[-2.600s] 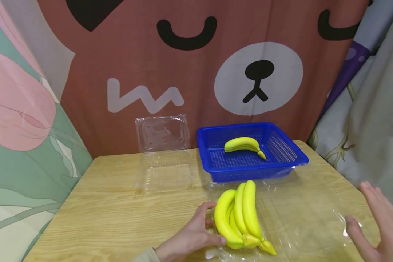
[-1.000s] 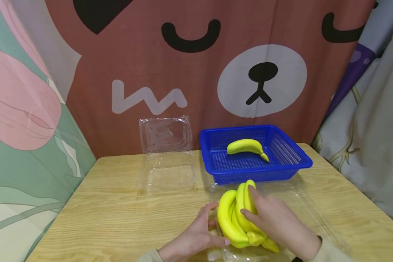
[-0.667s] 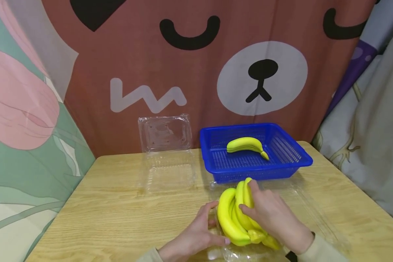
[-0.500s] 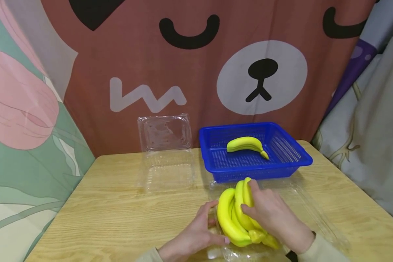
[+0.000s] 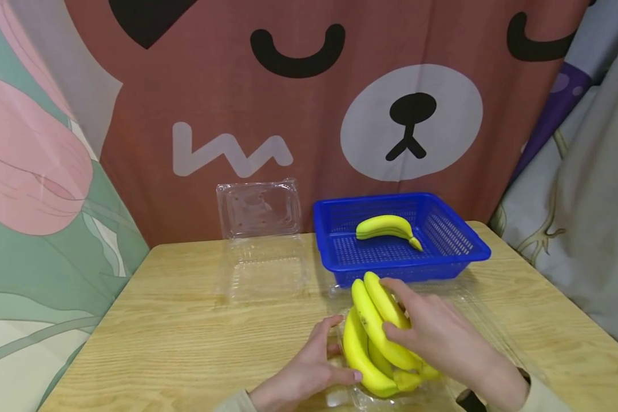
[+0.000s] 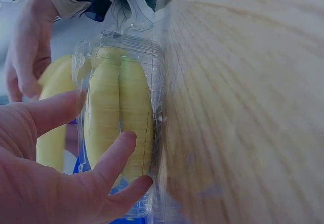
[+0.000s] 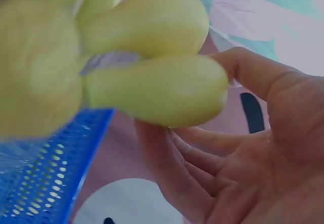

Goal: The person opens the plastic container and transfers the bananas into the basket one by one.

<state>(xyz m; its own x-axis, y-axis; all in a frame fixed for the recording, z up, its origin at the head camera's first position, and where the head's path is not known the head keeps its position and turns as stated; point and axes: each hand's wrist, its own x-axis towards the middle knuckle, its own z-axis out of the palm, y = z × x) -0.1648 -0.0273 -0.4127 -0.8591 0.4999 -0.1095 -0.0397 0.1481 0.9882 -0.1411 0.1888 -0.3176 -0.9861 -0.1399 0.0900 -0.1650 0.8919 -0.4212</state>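
My right hand (image 5: 440, 337) grips a yellow banana bunch (image 5: 373, 320), thumb on one side and fingers on the other. This bunch is tilted, overlapping a lower banana bunch (image 5: 356, 357). In the left wrist view, the lower bananas (image 6: 104, 112) lie inside a clear plastic clamshell container (image 6: 131, 42), while the gripped bunch (image 6: 50, 143) stands above its rim. My left hand (image 5: 309, 366) holds the container's left side, thumb at the rim and fingers against the wall. The right wrist view shows banana ends (image 7: 167, 89) between thumb and fingers, with the stem blurred.
Behind the hands, a blue plastic basket (image 5: 401, 269) holds another banana bunch (image 5: 386, 227). A second clear clamshell (image 5: 260, 209) stands with its lid raised at the back, left of the basket. The wooden table (image 5: 180, 337) meets a printed curtain (image 5: 226, 86).
My right hand has come in from the right and taken hold of the upper banana bunch, which has now shifted and tilted leftward. The left hand keeps its place.
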